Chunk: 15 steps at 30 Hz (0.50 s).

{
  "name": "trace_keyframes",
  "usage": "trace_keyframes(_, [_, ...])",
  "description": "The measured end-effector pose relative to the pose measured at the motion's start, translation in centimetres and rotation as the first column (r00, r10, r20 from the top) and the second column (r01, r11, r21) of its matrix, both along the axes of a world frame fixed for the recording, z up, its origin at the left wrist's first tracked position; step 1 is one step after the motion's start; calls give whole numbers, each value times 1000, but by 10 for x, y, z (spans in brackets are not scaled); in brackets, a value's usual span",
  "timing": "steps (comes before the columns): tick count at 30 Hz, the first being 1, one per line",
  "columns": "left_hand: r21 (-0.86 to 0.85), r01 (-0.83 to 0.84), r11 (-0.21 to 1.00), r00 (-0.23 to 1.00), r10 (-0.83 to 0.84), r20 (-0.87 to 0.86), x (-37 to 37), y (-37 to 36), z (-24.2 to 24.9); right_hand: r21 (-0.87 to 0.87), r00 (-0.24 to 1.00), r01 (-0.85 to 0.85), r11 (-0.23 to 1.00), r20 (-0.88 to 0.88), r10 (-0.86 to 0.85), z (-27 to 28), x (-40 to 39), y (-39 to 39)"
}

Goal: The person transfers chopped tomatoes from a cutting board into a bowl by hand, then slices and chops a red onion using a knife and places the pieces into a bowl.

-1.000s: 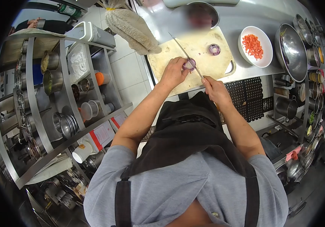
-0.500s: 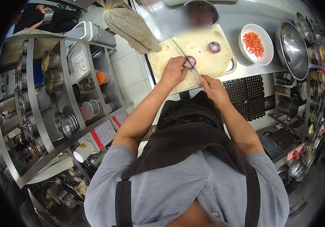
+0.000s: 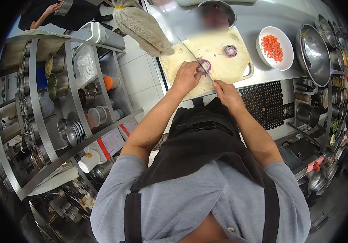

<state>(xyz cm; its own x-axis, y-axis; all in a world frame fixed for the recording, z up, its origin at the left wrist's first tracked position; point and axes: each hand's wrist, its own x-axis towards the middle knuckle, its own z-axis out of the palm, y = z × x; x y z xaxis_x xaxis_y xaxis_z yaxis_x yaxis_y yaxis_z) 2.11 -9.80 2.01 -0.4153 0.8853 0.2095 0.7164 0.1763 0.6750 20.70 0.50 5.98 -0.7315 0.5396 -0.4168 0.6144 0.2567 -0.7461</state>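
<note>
My left hand is closed on a piece of red onion, pressing it to the pale cutting board. In my right hand is the handle of a long kitchen knife. Its blade lies across the onion, close beside my left fingertips, with the tip pointing to the far left. A second piece of red onion, cut face up, rests apart on the right half of the board. Small onion scraps lie around the blade. My left fingers partly hide the onion being held.
Right of the board stand a white bowl of diced red pieces and a large metal bowl. Behind is a blurred metal bowl. A beige towel hangs at left, near shelves. Another person holds a metal container.
My hands and the knife stay almost in place over the onion. At the upper left, the other person has moved to the right with the metal container.
</note>
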Motion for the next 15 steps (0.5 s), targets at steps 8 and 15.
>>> trace_keyframes(8, [-32,2,999,1000,-2,-17,-1,-1,4,-72,999,11,997,46,-7,28,2,-1])
trace_keyframes(15, [-36,6,999,1000,-7,-18,-3,-2,-1,-20,1000,-7,1000,21,8,-2,-6,-4])
